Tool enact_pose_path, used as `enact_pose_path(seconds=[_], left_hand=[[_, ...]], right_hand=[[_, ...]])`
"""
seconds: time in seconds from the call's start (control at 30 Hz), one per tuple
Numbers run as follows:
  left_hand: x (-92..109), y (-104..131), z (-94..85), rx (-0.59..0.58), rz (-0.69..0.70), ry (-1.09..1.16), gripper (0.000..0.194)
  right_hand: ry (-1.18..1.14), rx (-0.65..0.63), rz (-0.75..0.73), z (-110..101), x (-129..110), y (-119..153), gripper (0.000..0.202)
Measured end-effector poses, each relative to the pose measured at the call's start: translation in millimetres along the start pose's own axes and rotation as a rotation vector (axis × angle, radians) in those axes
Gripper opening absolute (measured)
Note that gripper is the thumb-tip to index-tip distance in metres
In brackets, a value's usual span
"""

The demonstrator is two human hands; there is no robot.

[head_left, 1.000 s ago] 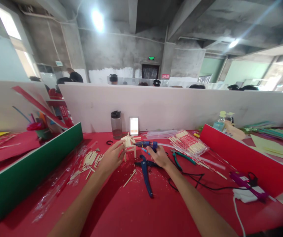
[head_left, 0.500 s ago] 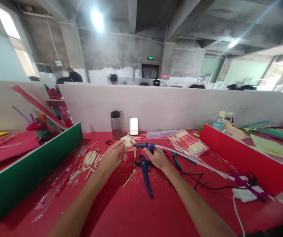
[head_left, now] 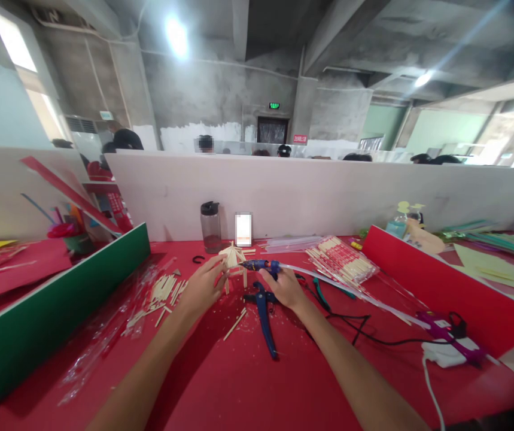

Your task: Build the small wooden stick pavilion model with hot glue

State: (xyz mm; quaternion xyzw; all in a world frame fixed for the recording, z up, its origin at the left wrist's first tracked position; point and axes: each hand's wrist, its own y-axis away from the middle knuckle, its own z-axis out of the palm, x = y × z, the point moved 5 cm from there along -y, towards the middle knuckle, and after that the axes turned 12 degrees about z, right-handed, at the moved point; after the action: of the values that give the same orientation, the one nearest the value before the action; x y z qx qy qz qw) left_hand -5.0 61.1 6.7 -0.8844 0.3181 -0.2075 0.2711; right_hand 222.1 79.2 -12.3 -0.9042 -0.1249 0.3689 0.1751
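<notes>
My left hand (head_left: 206, 284) is closed at the left side of a small wooden stick structure (head_left: 233, 257), its fingertips on the sticks. My right hand (head_left: 287, 287) wraps round a blue glue gun (head_left: 260, 265), whose nozzle points left at the structure and touches or nearly touches it. A long clear glue stick (head_left: 328, 279) runs out of the gun's back to the right. Below the gun lies a dark blue cutter (head_left: 265, 323). One loose stick (head_left: 235, 324) lies left of the cutter, among small crumbs.
Cut sticks (head_left: 166, 288) are piled on the left. Behind stand a bottle (head_left: 212, 227) and a lit phone (head_left: 243, 230). Packed sticks (head_left: 341, 260), black cables (head_left: 386, 342) and a purple glue gun (head_left: 445, 330) are on the right. Green (head_left: 63, 305) and red (head_left: 445, 287) boards flank the table (head_left: 257, 389).
My right hand and the blue glue gun have shifted very slightly left. My left hand looks unmoved. Far back on the left, a person's dark-clothed figure has moved lower.
</notes>
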Motion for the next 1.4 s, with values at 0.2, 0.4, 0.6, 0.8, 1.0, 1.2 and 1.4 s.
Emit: enact_pose_path(seconds=[0.2, 0.4, 0.6, 0.8, 1.0, 1.2, 1.4], left_hand=[[0, 0, 0.2, 0.009, -0.002, -0.001, 0.033], [-1, 0, 0.9, -0.001, 0.023, -0.002, 0.034], [3, -1, -3.1, 0.054, -0.003, 0.038, 0.033], [4, -1, -3.6, 0.068, 0.005, 0.031, 0.032], [3, 0, -2.4, 0.04, 0.0, 0.009, 0.032], [3, 0, -1.5, 0.042, 0.014, -0.008, 0.032], [4, 0, -1.9, 0.043, 0.016, -0.017, 0.032]], right_hand=[[-0.086, -0.037, -0.008, -1, 1, 0, 0.041], [-0.141, -0.061, 0.009, -4, 1, 0, 0.041], [-0.199, -0.019, 0.092, -1, 7, 1, 0.042], [-0.156, 0.035, 0.057, 3, 1, 1, 0.038], [-0.126, 0.094, 0.045, 7, -3, -4, 0.041], [-0.108, 0.12, 0.043, 13, -2, -8, 0.041], [-0.087, 0.131, 0.038, 12, -5, -6, 0.043]])
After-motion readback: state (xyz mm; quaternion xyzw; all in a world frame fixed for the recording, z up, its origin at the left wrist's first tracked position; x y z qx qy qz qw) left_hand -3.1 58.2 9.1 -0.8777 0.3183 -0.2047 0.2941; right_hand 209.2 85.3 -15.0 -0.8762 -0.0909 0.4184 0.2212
